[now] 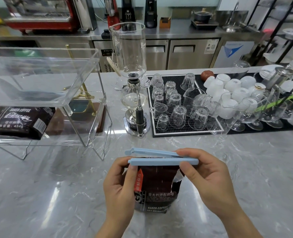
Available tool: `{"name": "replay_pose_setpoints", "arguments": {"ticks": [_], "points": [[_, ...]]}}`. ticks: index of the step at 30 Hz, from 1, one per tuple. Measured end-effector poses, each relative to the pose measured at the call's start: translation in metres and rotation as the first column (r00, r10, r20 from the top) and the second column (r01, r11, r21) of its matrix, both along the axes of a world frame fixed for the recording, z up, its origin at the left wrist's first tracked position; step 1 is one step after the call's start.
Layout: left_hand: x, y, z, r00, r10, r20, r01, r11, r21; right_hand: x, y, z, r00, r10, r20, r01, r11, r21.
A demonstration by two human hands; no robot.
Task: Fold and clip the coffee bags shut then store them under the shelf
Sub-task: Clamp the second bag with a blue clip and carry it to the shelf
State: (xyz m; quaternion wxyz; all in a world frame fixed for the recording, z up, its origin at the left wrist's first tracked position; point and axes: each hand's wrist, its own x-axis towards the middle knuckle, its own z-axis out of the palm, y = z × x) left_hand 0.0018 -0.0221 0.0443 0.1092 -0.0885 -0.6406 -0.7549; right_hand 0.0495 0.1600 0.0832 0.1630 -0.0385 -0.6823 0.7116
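A dark coffee bag (156, 184) with an orange tag stands upright on the marble counter near me. A long light-blue clip (159, 158) straddles its folded top, its two arms spread apart at the left end. My left hand (120, 188) grips the bag's left side near the top. My right hand (205, 177) pinches the clip's right end between thumb and fingers. A second dark coffee bag (20, 122) lies flat under the clear acrylic shelf (84, 69) at the left.
A glass siphon coffee maker (133, 79) stands behind the bag. A black mat (185, 132) holds several upturned glasses. White cups (228, 88) and stemmed glasses (255, 115) crowd the right side. Bare marble counter (56, 194) lies to my left.
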Motion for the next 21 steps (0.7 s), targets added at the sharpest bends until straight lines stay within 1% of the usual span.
{"name": "replay_pose_setpoints", "arguments": {"ticks": [3,11,16,21], "points": [[0.0,-0.001,-0.001,1.0,0.003,0.026,-0.003,1.0,0.018,0.003,0.005,0.001,1.0,-0.013,-0.008,0.012,1.0,-0.017],[0.0,-0.002,-0.002,1.0,-0.006,0.025,0.006,1.0,0.015,0.013,0.011,-0.005,1.0,0.007,0.019,-0.006,0.999,-0.045],[0.0,-0.003,-0.004,0.999,-0.009,0.031,0.009,1.0,0.004,0.01,0.004,-0.007,0.999,0.036,0.01,-0.035,0.993,-0.113],[0.0,-0.005,-0.002,1.0,-0.027,0.013,0.027,1.0,0.001,0.006,0.0,-0.008,0.999,0.034,0.02,-0.032,0.995,-0.096]]}}
